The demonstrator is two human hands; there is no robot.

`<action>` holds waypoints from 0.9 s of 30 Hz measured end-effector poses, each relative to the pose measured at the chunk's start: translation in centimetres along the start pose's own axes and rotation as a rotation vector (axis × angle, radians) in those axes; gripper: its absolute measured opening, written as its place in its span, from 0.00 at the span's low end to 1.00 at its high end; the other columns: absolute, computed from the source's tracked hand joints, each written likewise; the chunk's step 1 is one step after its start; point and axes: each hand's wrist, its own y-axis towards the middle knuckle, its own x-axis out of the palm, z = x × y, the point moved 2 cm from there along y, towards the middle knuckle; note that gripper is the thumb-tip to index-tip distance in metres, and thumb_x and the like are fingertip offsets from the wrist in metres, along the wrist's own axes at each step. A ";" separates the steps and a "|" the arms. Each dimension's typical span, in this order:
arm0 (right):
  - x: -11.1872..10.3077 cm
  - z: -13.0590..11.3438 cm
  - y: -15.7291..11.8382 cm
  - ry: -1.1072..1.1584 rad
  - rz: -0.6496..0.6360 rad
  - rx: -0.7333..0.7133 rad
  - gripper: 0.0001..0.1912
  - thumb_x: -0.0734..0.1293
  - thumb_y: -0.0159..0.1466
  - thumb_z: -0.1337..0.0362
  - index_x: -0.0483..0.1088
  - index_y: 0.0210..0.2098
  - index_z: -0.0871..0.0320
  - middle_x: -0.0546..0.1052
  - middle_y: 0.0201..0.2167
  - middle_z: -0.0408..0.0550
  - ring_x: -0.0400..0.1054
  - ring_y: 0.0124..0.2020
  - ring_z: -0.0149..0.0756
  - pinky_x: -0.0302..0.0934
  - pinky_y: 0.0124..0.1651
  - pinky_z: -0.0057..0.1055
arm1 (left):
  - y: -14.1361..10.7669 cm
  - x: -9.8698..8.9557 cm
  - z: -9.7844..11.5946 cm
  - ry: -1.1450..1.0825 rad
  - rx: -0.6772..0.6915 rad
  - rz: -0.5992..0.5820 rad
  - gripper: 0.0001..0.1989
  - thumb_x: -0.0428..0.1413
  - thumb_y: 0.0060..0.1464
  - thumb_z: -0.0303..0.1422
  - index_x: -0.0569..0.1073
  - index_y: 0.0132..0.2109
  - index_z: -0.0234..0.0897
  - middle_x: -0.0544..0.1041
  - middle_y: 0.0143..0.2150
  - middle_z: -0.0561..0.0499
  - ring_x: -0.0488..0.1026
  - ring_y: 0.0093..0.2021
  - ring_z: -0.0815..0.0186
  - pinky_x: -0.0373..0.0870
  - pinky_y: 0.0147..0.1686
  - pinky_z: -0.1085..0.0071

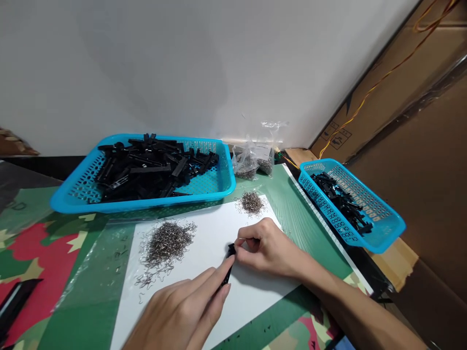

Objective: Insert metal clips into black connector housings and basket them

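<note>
Over the white sheet (255, 296), my left hand (186, 306) holds a slim black plastic part (228, 271) between thumb and fingers. My right hand (264, 248) is pinched at the upper end of that part; anything between its fingertips is too small to make out. A large pile of small bent metal wires (170, 241) lies on the sheet to the left of the hands. Beyond my right hand is a smaller pile of wires (251, 202).
A large blue basket (146, 205) of black parts stands at the back left. At the right edge is a smaller blue basket (386, 238) with black parts. Clear bags (264, 160) of metal pieces stand against the wall. Another black part (16, 304) lies far left.
</note>
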 end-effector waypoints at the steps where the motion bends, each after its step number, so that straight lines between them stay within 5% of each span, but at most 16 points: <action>1: -0.2 -0.1 0.0 -0.017 -0.018 0.011 0.06 0.70 0.60 0.75 0.78 0.29 0.62 0.60 0.18 0.32 0.52 0.20 0.22 0.45 0.27 0.23 | 0.1 -0.1 0.0 -0.012 -0.016 -0.009 0.23 0.49 0.74 0.37 0.69 0.71 0.47 0.86 0.42 0.55 0.86 0.35 0.64 0.80 0.32 0.76; 11: -2.1 0.1 -0.1 -0.031 -0.191 0.109 0.09 0.70 0.70 0.68 0.82 0.47 0.57 0.66 0.22 0.35 0.59 0.23 0.27 0.50 0.28 0.26 | 0.1 -0.7 0.5 -0.178 -0.208 -0.076 0.21 0.49 0.74 0.40 0.73 0.68 0.49 0.84 0.35 0.57 0.82 0.31 0.68 0.76 0.31 0.80; 16: -3.4 0.2 -0.1 0.010 0.037 0.038 0.13 0.62 0.78 0.64 0.79 0.54 0.56 0.75 0.39 0.46 0.70 0.39 0.34 0.64 0.44 0.31 | 0.2 -0.9 0.4 -0.202 -0.263 -0.077 0.20 0.50 0.73 0.41 0.75 0.66 0.48 0.82 0.32 0.58 0.81 0.29 0.69 0.74 0.28 0.81; 19: -3.4 0.4 -0.1 -0.024 0.065 -0.093 0.16 0.59 0.79 0.66 0.77 0.56 0.55 0.74 0.48 0.52 0.71 0.48 0.38 0.67 0.52 0.36 | 0.4 -0.8 0.4 -0.189 -0.231 -0.067 0.20 0.49 0.73 0.39 0.76 0.65 0.47 0.83 0.33 0.58 0.82 0.30 0.69 0.74 0.29 0.81; 24: -3.6 0.9 -0.3 -0.209 0.262 -0.236 0.16 0.60 0.78 0.68 0.79 0.54 0.56 0.77 0.49 0.55 0.74 0.47 0.39 0.71 0.48 0.38 | 0.1 -0.2 0.3 -0.133 -0.160 -0.049 0.19 0.48 0.74 0.35 0.75 0.65 0.44 0.82 0.30 0.58 0.80 0.27 0.70 0.71 0.26 0.80; 27: -3.5 0.8 -0.4 -0.069 0.394 -0.158 0.09 0.68 0.73 0.67 0.83 0.44 0.55 0.83 0.41 0.51 0.78 0.40 0.39 0.73 0.43 0.36 | 0.0 0.2 0.3 -0.098 -0.083 -0.028 0.20 0.48 0.73 0.33 0.73 0.67 0.44 0.81 0.31 0.58 0.78 0.25 0.69 0.70 0.23 0.79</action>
